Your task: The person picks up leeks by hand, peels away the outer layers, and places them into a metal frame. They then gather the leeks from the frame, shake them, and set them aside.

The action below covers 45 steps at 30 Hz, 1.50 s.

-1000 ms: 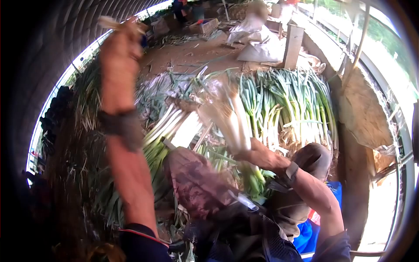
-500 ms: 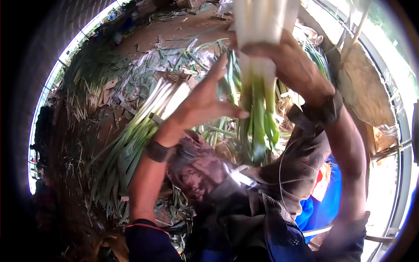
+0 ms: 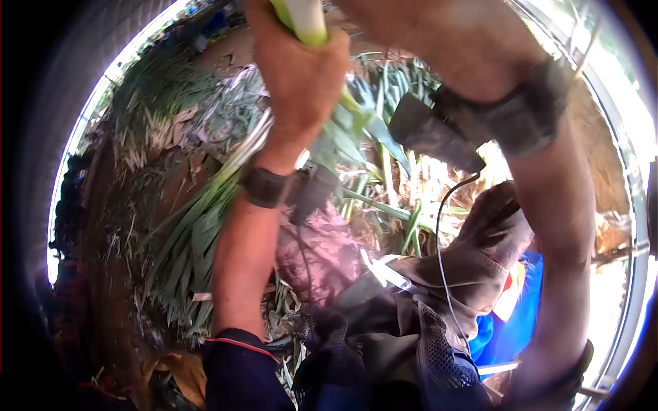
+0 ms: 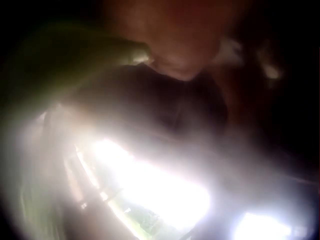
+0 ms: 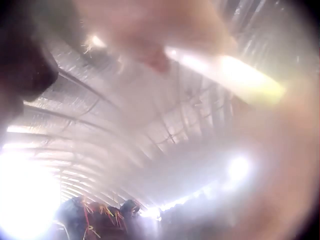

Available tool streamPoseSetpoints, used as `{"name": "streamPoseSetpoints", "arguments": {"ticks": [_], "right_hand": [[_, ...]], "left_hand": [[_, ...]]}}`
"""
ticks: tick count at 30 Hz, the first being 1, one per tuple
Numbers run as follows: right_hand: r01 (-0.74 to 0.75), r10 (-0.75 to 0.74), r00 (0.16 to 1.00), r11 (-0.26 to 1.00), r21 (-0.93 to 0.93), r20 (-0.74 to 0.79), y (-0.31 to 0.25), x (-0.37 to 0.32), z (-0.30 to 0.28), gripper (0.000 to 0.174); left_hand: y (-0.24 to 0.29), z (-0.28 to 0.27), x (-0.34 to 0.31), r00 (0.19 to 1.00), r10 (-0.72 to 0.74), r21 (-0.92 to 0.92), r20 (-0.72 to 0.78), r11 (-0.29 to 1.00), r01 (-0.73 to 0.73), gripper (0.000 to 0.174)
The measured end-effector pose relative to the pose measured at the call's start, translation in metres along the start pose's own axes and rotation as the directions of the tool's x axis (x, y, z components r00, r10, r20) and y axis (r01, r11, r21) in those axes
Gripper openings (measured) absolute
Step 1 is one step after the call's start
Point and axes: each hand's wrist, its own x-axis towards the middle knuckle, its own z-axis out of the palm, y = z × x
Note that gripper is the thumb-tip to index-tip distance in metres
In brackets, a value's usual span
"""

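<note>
My left hand point(image 3: 301, 79) grips leeks point(image 3: 306, 20) at the top of the head view, where pale stalk shows above the fist and green leaves hang below it. The leeks' white shafts run out of that view. Only the right wrist and forearm show there, reaching up from the right. In the right wrist view, my right hand point(image 5: 155, 27) curls over a white leek shaft point(image 5: 250, 82) that turns yellow-green at one end. A blurred green leek part point(image 4: 65, 65) crosses the dark left wrist view.
A pile of trimmed leeks point(image 3: 199, 233) lies on the ground at left, with more leeks point(image 3: 151, 133) beyond it. My camouflage-patterned knee point(image 3: 322, 253) and brown knee point(image 3: 493, 219) flank loose leaves. A cable point(image 3: 440, 253) hangs from the right wrist. Blue material point(image 3: 510, 322) lies at lower right.
The left hand came down from high at left, where it held something pale and thin, then reached open toward the leeks and now grips them. The right hand has raised the leeks from the knees.
</note>
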Motion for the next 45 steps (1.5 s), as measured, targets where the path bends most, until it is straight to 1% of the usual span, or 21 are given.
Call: {"name": "streamPoseSetpoints", "arguments": {"ticks": [1,2,3,4,6,7,9,11,12,15,17,18,19,21,23,27,29,39,41,44,45], "right_hand": [[-0.077,0.097,0.99,0.979,0.19,-0.1,0.005,-0.003,0.0,0.036],[-0.112,0.179,0.972,0.925,0.363,-0.155,0.008,-0.003,0.002,0.037],[-0.121,0.24,0.953,0.862,0.491,-0.187,0.012,-0.001,0.006,0.037],[-0.132,0.296,0.936,0.8,0.585,-0.193,0.018,0.002,0.014,0.038],[-0.165,0.362,0.92,0.707,0.687,-0.151,0.044,0.008,0.034,0.04],[-0.192,0.403,0.907,0.654,0.732,-0.122,0.053,0.01,0.052,0.041],[-0.269,0.472,0.881,0.569,0.777,-0.041,0.089,0.003,0.091,0.043],[-0.366,0.55,0.835,0.501,0.784,0.038,0.128,-0.018,0.139,0.046],[-0.426,0.595,0.8,0.473,0.771,0.078,0.15,-0.036,0.164,0.047],[-0.785,0.809,0.565,0.466,0.408,0.163,0.207,-0.133,0.231,0.065],[-0.926,0.889,0.325,0.23,0.3,0.321,0.222,-0.19,0.261,0.063],[-0.734,0.683,0.676,0.657,0.172,0.275,0.258,-0.266,0.3,0.058],[-0.915,0.865,0.365,0.266,0.302,0.343,0.213,-0.227,0.289,0.055],[-0.926,0.911,0.309,0.223,0.306,0.272,0.196,-0.241,0.319,0.061],[-0.799,0.897,0.256,-0.013,0.601,0.36,0.185,-0.237,0.34,0.061],[-0.904,0.83,0.352,0.182,0.387,0.432,0.151,-0.165,0.364,0.048],[-0.806,0.747,0.56,0.39,0.446,0.359,0.146,-0.148,0.399,0.048],[-0.47,0.308,0.857,0.796,0.381,0.414,0.117,0.029,0.521,0.06],[-0.626,0.442,0.705,0.756,0.193,0.555,0.114,0.051,0.519,0.064],[-0.595,0.441,0.694,0.796,0.109,0.57,0.118,0.04,0.536,0.065],[-0.576,0.373,0.744,0.779,0.248,0.555,0.123,0.033,0.535,0.064]], "left_hand": [[0.001,-0.021,0.016,0.992,-0.101,0.113,0.082,0.989,0.091,0.036],[0.021,0.012,0.041,0.848,0.09,0.172,-0.523,0.985,0.002,0.03],[0.027,-0.034,0.051,0.922,0.013,-0.037,-0.388,0.999,-0.029,0.031],[-0.002,-0.096,0.062,0.98,0.193,0.44,0.058,0.876,-0.199,0.029],[-0.008,-0.163,0.097,0.977,0.212,0.643,-0.005,0.749,-0.159,0.034],[0.014,-0.191,0.101,0.997,-0.079,0.706,-0.014,0.705,0.066,0.063],[0.002,-0.269,0.107,0.981,0.18,0.928,0.077,0.346,-0.136,0.057],[0.003,-0.338,0.104,0.997,-0.063,0.998,-0.053,-0.022,0.052,0.06],[0.0,-0.38,0.095,0.996,-0.082,0.998,0.04,-0.044,-0.044,0.061],[0.002,-0.473,0.05,0.974,-0.092,0.935,0.206,-0.274,-0.224,0.068],[0.0,-0.508,0.014,0.897,-0.425,0.851,0.123,-0.42,-0.315,0.077],[-0.008,-0.515,-0.009,0.856,-0.508,0.862,0.091,-0.39,-0.324,0.078],[-0.025,-0.52,-0.033,0.809,-0.585,0.875,0.066,-0.356,-0.329,0.079],[-0.073,-0.522,-0.082,0.71,-0.704,0.885,0.019,-0.319,-0.339,0.076],[-0.127,-0.51,-0.132,0.692,-0.693,0.947,0.201,-0.042,-0.317,0.072],[-0.194,-0.37,-0.15,0.324,-0.932,0.981,0.16,0.188,0.056,0.057],[-0.222,-0.315,-0.15,0.146,-0.968,0.956,0.205,0.23,0.184,0.059],[-0.283,-0.204,-0.192,0.15,-0.972,0.98,0.179,0.19,0.062,0.08],[-0.278,-0.211,-0.177,0.174,-0.963,0.974,0.207,0.22,0.056,0.083],[-0.285,-0.237,-0.149,-0.324,-0.884,0.924,0.336,0.241,0.298,0.1],[-0.276,-0.256,-0.14,-0.355,-0.833,0.886,0.425,0.302,0.351,0.11]]}}
